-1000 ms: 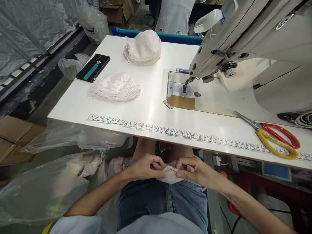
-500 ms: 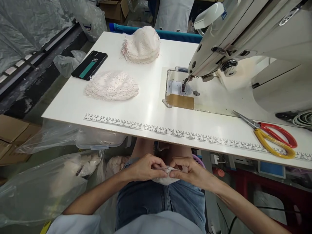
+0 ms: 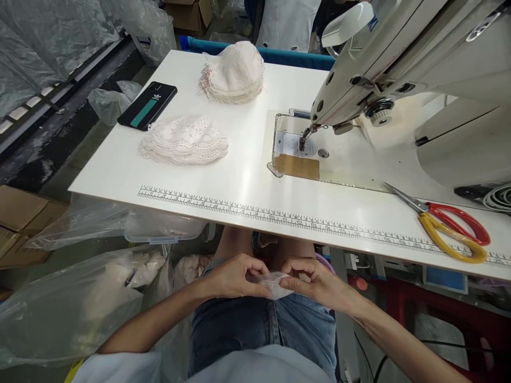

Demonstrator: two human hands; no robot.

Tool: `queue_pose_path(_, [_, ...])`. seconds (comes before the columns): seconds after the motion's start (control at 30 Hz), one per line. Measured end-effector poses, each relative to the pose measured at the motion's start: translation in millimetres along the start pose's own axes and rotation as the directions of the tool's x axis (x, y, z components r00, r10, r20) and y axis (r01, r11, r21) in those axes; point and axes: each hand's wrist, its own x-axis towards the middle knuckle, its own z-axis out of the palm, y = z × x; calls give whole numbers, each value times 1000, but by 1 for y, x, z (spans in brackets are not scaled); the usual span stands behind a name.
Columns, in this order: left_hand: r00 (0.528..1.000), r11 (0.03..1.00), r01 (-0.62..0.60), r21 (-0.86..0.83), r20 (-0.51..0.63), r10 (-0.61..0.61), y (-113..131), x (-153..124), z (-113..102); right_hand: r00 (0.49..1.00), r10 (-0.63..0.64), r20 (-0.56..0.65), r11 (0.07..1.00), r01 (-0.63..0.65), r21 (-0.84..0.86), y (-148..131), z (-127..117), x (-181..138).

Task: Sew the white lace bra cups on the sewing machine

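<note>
Over my lap, below the front edge of the table, my left hand [image 3: 235, 276] and my right hand [image 3: 313, 279] pinch a small pale lace piece [image 3: 274, 284] between them. Both hands have their fingers curled onto it. On the white table [image 3: 247, 181] lies a flat stack of lace pieces [image 3: 183, 141], with a domed stack of padded cups [image 3: 235, 74] behind it. The sewing machine [image 3: 419, 69] stands to the right, its needle [image 3: 303, 141] above the plate.
Red and yellow scissors [image 3: 451, 229] lie at the table's right. A black phone [image 3: 147, 105] rests near the left edge. A printed ruler [image 3: 279, 217] runs along the front edge. Plastic bags [image 3: 67, 303] with fabric and cardboard boxes [image 3: 19, 223] sit on the floor to my left.
My hands have drawn slightly closer together and bunched the lace piece up; the straight edge seen earlier is now folded between my fingers. The view shifted a little.
</note>
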Motion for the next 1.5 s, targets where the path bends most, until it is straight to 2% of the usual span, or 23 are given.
queue_pose_path(0.17, [999, 998, 26, 63, -30, -24, -1, -4, -2, 1000, -21, -11, 999, 21, 27, -2, -2, 0])
queue_pose_path(0.37, [999, 993, 9, 114, -39, -4, -5, -10, -6, 999, 38, 5, 991, -39, 130, -5, -3, -1])
queue_pose_path(0.5, [1000, 991, -1, 131, -22, 3, -5, -12, -9, 999, 45, 8, 990, -45, 134, -3, -2, 0])
queue_pose_path(0.73, [998, 999, -24, 21, -53, 25, -8, -10, -9, 998, 53, -15, 991, -51, 124, 1, -1, 0])
queue_pose_path(0.9, [999, 995, 45, -93, -22, -47, -13, -10, -9, 998, 60, -26, 988, -55, 143, 0, -2, 0])
queue_pose_path(1.0, [994, 991, 111, -75, 17, -110, -11, -12, -10, 999, 48, -25, 984, -43, 171, 0, -1, 0])
queue_pose_path(1.07, [995, 995, 95, -40, 31, -94, -7, -11, -10, 999, 43, -27, 982, -38, 184, 0, 0, 1])
queue_pose_path(1.17, [998, 998, 68, 14, -2, -68, -3, -8, -8, 999, 37, -23, 983, -32, 178, 1, 2, 1])
queue_pose_path(1.27, [995, 995, 91, 40, -50, -89, -2, -4, -5, 999, 36, -25, 985, -32, 170, 1, 2, 1])
queue_pose_path(1.5, [995, 993, 89, -78, 50, -85, -5, -4, -8, 1000, -6, -18, 984, 9, 177, 4, 3, 0])
